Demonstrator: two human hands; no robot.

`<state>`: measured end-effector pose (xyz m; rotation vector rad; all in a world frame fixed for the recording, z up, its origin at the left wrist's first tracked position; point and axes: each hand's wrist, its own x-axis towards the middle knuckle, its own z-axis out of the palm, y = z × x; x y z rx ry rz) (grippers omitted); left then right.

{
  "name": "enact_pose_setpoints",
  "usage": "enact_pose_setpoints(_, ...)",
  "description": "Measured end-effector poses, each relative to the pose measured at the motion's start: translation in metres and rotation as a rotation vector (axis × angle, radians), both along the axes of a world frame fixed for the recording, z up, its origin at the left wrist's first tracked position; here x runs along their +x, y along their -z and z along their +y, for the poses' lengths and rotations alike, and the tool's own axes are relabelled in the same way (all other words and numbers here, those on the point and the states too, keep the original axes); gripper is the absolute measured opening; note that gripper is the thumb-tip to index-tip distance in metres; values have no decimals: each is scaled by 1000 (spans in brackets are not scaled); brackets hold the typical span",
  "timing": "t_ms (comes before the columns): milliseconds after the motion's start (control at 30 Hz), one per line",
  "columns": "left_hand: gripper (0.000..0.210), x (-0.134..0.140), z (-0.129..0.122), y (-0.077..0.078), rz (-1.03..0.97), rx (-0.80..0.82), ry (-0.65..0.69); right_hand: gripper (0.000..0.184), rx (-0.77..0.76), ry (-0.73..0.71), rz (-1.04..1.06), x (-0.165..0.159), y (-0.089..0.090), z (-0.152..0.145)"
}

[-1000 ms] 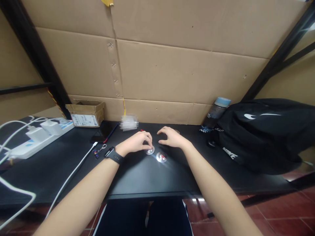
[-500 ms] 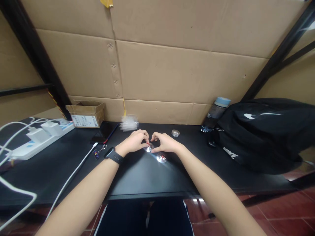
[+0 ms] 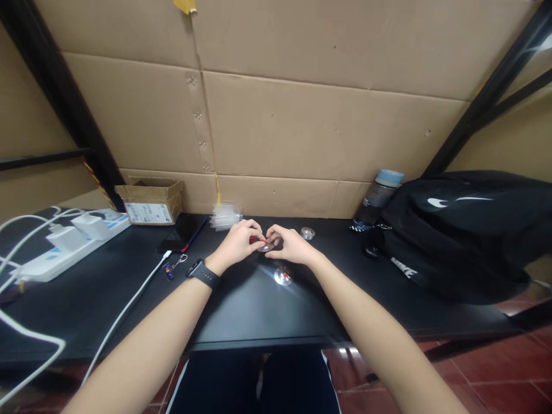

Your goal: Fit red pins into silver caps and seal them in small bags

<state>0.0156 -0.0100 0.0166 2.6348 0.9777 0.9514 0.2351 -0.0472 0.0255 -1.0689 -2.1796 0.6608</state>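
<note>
Between both hands is a small shiny silver disc [image 3: 266, 248] with a red part, mostly covered by fingers. My left hand [image 3: 242, 241], wearing a dark watch, pinches its left side, where the red shows. From the right, my right hand [image 3: 290, 245] curls its thumb and fingertips onto the disc's other edge. A second shiny round disc [image 3: 283, 276] with a red centre lies on the black table [image 3: 254, 313], just nearer to me. Beyond my right hand sits a roll of clear tape [image 3: 307, 233].
Clear plastic bags [image 3: 226, 216] lie behind my left hand. To the left are a phone [image 3: 176, 233], a keychain [image 3: 169, 271], a white cable [image 3: 129, 310], a power strip [image 3: 73, 244] and an open cardboard box [image 3: 150, 204]. A bottle [image 3: 373, 198] and black backpack [image 3: 466, 236] stand right.
Both hands have moved slightly away from me with the disc, which now looks lifted and tilted between them. The second disc has stayed in place.
</note>
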Motion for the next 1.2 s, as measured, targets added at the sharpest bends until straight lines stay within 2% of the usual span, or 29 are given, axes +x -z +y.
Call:
enact_pose_setpoints(100, 8, 3, -1, 2, 38, 5, 8, 55, -25, 7, -28, 0, 0, 0)
enact_pose_setpoints(300, 8, 9, -8, 3, 31, 9, 32, 53, -21, -2, -33, -1, -2, -2)
enact_pose_setpoints(400, 10, 9, -9, 0, -49, -9, 15, 50, -17, 15, 1, 1, -1, 0)
enact_pose_setpoints(500, 9, 8, -9, -3, -173, -37, -72, 49, -13, 99, 102, 4, 2, 6)
enact_pose_setpoints(567, 7, 7, -10, -4, -223, -68, -95, 50, -68, 130, 238, 5, 5, 11)
enact_pose_setpoints(700, 14, 9, -11, -2, -324, -178, 1, 55, -256, 42, 510, -1, 6, 12)
enact_pose_setpoints(900, 18, 14, -9, 4, -430, -292, 47, 55, -293, 6, 551, -8, 5, 7)
enact_pose_setpoints(1067, 14, 3, -5, -3, -270, -164, -89, 55, -224, 91, 547, 3, 6, 17)
enact_pose_setpoints(1200, 16, -15, 7, -4, -198, -66, -245, 44, -81, 267, 413, 36, 4, 31)
